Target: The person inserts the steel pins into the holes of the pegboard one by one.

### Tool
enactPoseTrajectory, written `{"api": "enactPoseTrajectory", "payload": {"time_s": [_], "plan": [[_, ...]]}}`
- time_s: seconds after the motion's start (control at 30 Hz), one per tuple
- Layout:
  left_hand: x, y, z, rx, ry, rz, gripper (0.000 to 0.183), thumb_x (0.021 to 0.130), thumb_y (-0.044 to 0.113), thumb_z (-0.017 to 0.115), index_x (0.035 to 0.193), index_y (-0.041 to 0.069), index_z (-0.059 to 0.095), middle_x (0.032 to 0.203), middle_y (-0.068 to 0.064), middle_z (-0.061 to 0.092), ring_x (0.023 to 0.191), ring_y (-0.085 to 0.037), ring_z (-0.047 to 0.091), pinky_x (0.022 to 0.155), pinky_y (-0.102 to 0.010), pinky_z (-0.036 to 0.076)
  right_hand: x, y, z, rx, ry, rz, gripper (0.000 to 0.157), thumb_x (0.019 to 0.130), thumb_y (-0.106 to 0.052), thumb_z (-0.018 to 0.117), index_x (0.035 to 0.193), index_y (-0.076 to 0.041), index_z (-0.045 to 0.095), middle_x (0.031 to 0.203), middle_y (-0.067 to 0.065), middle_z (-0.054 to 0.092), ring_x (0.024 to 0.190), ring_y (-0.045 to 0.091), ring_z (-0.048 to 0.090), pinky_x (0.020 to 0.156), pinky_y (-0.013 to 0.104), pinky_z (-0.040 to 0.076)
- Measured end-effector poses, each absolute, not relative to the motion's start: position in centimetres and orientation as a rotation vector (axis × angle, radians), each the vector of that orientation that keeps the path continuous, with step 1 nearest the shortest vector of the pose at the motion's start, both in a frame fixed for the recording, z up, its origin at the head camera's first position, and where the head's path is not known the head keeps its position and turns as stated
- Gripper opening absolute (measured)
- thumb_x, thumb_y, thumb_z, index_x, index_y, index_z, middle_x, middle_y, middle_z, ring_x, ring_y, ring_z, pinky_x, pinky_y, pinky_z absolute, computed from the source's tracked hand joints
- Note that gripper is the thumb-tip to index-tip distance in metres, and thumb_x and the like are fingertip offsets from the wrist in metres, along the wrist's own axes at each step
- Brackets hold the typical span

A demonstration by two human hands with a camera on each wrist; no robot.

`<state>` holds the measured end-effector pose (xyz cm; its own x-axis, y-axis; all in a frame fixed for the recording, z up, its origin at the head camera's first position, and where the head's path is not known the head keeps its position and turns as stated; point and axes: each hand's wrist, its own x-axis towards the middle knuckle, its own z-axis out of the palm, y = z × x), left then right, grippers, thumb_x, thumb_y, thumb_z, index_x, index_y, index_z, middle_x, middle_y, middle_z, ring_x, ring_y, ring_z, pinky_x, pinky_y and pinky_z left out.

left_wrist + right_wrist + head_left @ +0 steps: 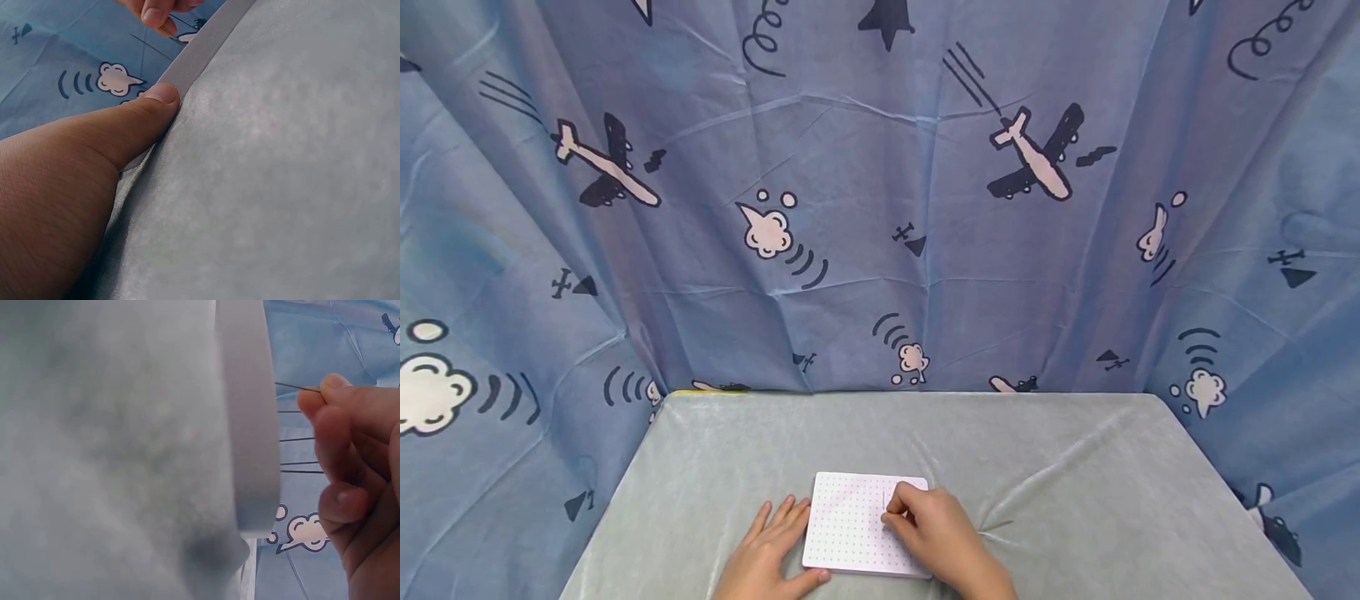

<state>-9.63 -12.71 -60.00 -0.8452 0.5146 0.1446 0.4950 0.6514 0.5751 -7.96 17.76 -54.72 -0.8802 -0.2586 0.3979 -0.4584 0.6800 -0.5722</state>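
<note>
A white rectangular board (846, 525) with a grid of small dots lies on the grey cloth. My left hand (767, 554) steadies its left side, fingers spread along the edge and thumb at the near left corner. In the left wrist view the thumb (164, 94) presses against the board's side. Over the board's right part, my right hand (936, 525) pinches a thin metal pin (297, 387) between thumb and index finger. The pin's lower end meets the board's face. Several similar pins (297, 440) stand upright from the board beside it, partly hidden behind the curled fingers.
Grey velvety cloth (1075, 483) covers the table, with creases right of the board. A blue curtain (850, 317) printed with planes and clouds hangs behind the table and along both sides.
</note>
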Motion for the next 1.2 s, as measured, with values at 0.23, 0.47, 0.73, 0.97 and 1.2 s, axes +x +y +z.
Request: {"api": "enactPoseTrajectory", "payload": {"time_s": [0.23, 0.47, 0.73, 0.97, 1.2], "plan": [[-9.56, -12.59, -60.2, 0.888, 2.86, 0.954, 0.099, 0.091, 0.076, 0.073, 0.153, -0.001, 0.062, 0.156, -0.014, 0.062, 0.15, -0.043, 0.051, 0.124, -0.007, -0.013, -7.96, 17.61, -54.95, 0.617, -2.583, 0.937, 0.034, 0.085, -0.012, 0.093, 0.081, -0.029, 0.063, 0.063, -0.026, 0.043, 0.056, -0.011, 0.035, 0.049, 0.008, 0.029], [-9.76, -12.57, -60.13, 0.89, 2.852, 0.946, 0.099, 0.092, 0.076, 0.072, 0.153, -0.001, 0.061, 0.156, -0.014, 0.062, 0.15, -0.043, 0.051, 0.124, -0.008, -0.013, -7.97, 17.46, -54.69, 0.578, -2.615, 0.994, 0.032, 0.088, -0.013, 0.092, 0.082, -0.028, 0.064, 0.062, -0.024, 0.044, 0.056, -0.01, 0.039, 0.05, 0.011, 0.034], [-9.71, -12.68, -59.95, 0.855, 2.818, 0.962, 0.1, 0.091, 0.077, 0.072, 0.154, 0.0, 0.06, 0.158, -0.015, 0.06, 0.151, -0.044, 0.049, 0.122, -0.006, -0.014, -8.14, 17.47, -54.97, 0.527, -2.633, 1.096, 0.028, 0.086, -0.012, 0.093, 0.081, -0.026, 0.069, 0.066, -0.025, 0.054, 0.058, -0.009, 0.044, 0.053, 0.014, 0.041], [-9.7, -12.74, -59.86, 0.839, 2.796, 0.964, 0.101, 0.092, 0.077, 0.071, 0.155, -0.001, 0.059, 0.159, -0.016, 0.059, 0.152, -0.045, 0.047, 0.12, -0.005, -0.015, -8.23, 17.62, -54.78, 0.469, -2.674, 1.245, 0.025, 0.087, -0.012, 0.093, 0.082, -0.024, 0.072, 0.072, -0.023, 0.064, 0.061, -0.007, 0.052, 0.056, 0.016, 0.049], [-9.8, -12.68, -59.87, 0.83, 2.775, 0.959, 0.102, 0.092, 0.077, 0.071, 0.155, -0.003, 0.058, 0.16, -0.017, 0.058, 0.153, -0.046, 0.046, 0.119, -0.005, -0.016, -8.13, 17.78, -54.39, 0.407, -2.735, 1.514, 0.017, 0.088, -0.016, 0.093, 0.088, -0.017, 0.077, 0.079, -0.014, 0.073, 0.067, -0.001, 0.065, 0.057, 0.021, 0.059]]}}
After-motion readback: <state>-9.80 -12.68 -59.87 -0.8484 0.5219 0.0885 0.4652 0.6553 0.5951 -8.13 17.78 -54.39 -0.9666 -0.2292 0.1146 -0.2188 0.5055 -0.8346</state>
